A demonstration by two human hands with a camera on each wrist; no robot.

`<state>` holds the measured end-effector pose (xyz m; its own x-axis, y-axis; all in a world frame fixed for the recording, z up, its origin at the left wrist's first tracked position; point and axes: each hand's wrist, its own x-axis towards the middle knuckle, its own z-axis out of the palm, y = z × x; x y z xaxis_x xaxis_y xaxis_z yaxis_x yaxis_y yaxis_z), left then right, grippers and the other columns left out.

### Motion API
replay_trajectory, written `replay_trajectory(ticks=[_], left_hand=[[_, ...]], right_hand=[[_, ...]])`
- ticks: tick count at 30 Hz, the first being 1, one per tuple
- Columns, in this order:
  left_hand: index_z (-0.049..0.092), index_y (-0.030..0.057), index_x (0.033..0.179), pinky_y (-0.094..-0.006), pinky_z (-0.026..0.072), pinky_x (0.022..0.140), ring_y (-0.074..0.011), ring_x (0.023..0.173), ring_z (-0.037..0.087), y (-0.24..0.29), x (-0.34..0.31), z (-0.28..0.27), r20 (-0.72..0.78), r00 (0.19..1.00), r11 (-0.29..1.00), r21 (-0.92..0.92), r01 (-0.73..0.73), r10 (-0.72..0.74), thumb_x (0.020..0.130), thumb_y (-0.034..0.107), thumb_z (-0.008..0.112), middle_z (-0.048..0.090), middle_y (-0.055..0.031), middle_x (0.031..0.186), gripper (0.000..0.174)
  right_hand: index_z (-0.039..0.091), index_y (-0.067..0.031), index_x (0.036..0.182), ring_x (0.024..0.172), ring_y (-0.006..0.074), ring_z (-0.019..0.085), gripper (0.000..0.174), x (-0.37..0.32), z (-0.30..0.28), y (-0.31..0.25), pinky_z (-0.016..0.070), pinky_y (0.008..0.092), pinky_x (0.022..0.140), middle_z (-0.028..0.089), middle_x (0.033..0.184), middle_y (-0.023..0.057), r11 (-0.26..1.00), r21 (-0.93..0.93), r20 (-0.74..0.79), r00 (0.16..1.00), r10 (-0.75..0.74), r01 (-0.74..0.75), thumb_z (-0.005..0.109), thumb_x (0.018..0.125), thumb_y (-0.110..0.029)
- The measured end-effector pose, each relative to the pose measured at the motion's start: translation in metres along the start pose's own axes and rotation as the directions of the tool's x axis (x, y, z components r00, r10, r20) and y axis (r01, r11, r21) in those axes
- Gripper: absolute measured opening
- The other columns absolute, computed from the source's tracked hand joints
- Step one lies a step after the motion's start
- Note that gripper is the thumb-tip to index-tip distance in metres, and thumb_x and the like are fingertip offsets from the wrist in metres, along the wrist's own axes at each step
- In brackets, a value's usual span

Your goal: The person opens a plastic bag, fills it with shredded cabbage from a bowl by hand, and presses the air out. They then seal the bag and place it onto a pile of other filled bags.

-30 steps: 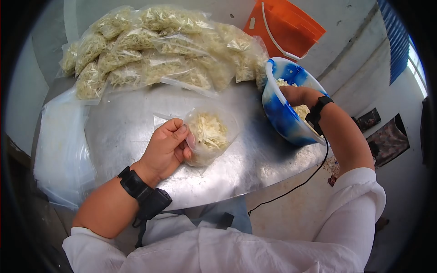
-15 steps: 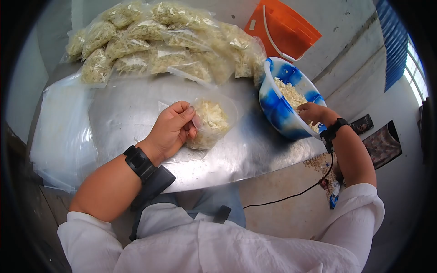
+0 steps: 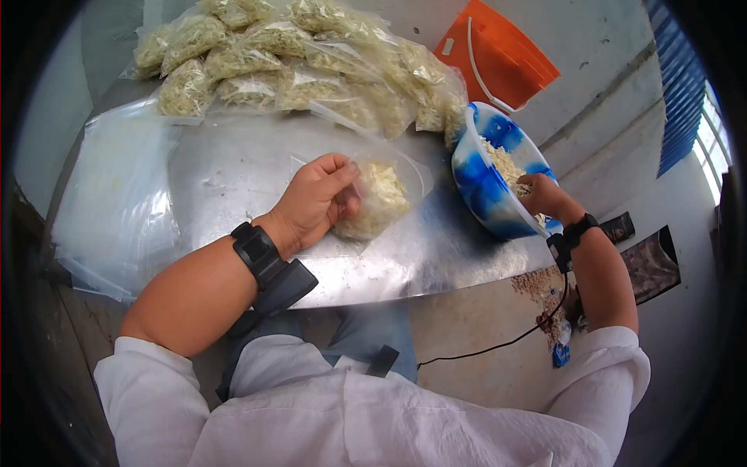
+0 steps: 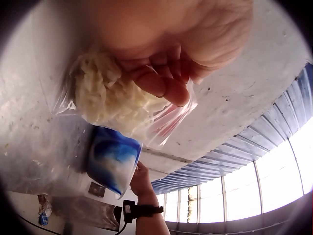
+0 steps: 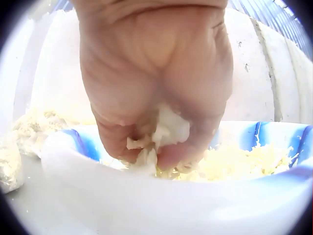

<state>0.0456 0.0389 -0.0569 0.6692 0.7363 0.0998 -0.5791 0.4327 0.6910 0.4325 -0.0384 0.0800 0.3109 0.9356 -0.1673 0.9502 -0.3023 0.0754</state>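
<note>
My left hand (image 3: 313, 201) pinches the rim of a clear plastic bag (image 3: 362, 227) between thumb and fingers. The bag stands on the metal table with pale, cabbage-like shreds (image 4: 100, 93) inside, its mouth open. At the right, my right hand (image 3: 547, 198) reaches into a blue and white basin (image 3: 484, 194). Its fingers curl round a small clump of pale shreds (image 5: 168, 128), just over the near rim in the right wrist view. More loose shreds (image 5: 244, 161) lie in the basin around the fingers.
Several filled bags (image 3: 257, 86) are heaped along the back of the metal table (image 3: 233, 167). Flat clear bags (image 3: 117, 194) lie stacked at the left. An orange bucket (image 3: 498, 54) stands behind the basin. A black cable (image 3: 498, 342) hangs from the right wrist.
My right hand has drawn back from deep in the basin toward its near rim, baring more shreds. The left hand keeps hold of the bag's rim. The head view has shifted slightly.
</note>
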Motion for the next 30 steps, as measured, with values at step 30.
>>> replay_trajectory(ticks=[30], left_hand=[[0.05, 0.008, 0.09, -0.0208, 0.0458, 0.054, -0.0095, 0.057, 0.056, -0.004, 0.002, 0.001, -0.002, 1.0, 1.0, 0.001, -0.019, 0.019, 0.09, 0.018, 0.051, 0.059, -0.003, 0.074, 0.01]], right_hand=[[0.058, -0.0016, 0.098, 0.076, 0.0104, 0.055, 0.026, -0.012, 0.048, -0.203, 0.0461, 0.0255, 0.065, 0.058, 0.086, 0.0028, 0.186, 0.85, -0.429, 0.852, -0.299, 0.493, 0.063, 0.072, -0.002]])
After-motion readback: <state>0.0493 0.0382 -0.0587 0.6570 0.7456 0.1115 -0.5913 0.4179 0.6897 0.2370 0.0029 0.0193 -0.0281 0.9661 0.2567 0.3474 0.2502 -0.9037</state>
